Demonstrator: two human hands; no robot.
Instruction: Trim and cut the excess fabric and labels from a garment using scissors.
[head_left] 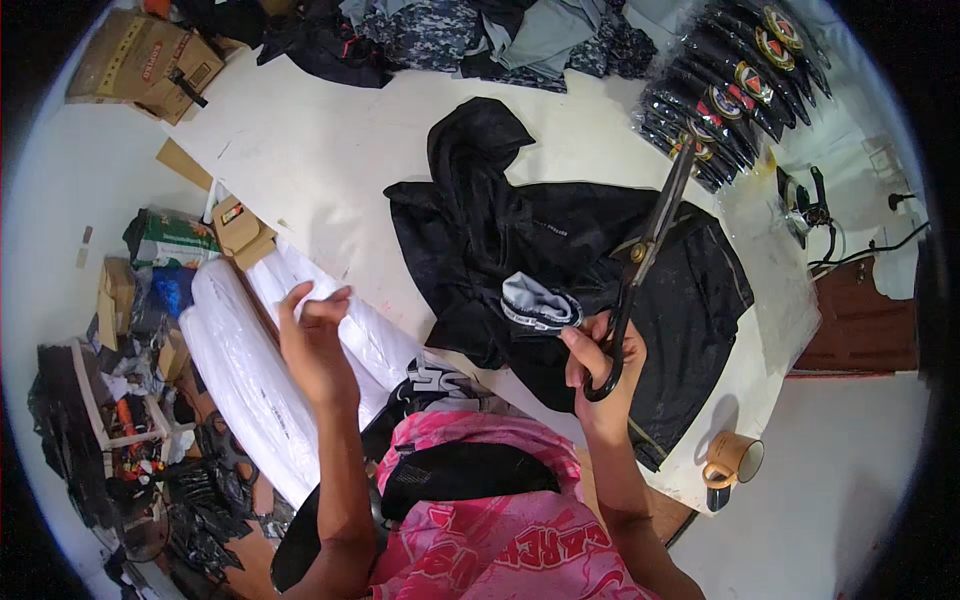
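The scissors (645, 255) are in the right hand (600, 365), whose fingers are hooked through the dark handle loops and clenched on them; the long blades point up and away, to the far right, and look closed (only a thin line shows between them). They hang over the black jacket (560, 260), which lies spread on the white table (310, 150) just beyond the person, its hood toward the far side. A grey label patch (538, 303) sits on the jacket just left of the right hand's thumb, touching or nearly touching it.

The left hand (315, 345) is raised at the table's near left edge, holding nothing, its fingertips pinched loosely together above the white rolls (260, 360) that lie beside the table.

Near right, a tan mug (735, 460) stands on the table's corner. Far right is a fanned stack of bagged dark garments (735, 85); along the far edge lies a heap of clothes (480, 35). A cardboard box (145, 60) sits far left.
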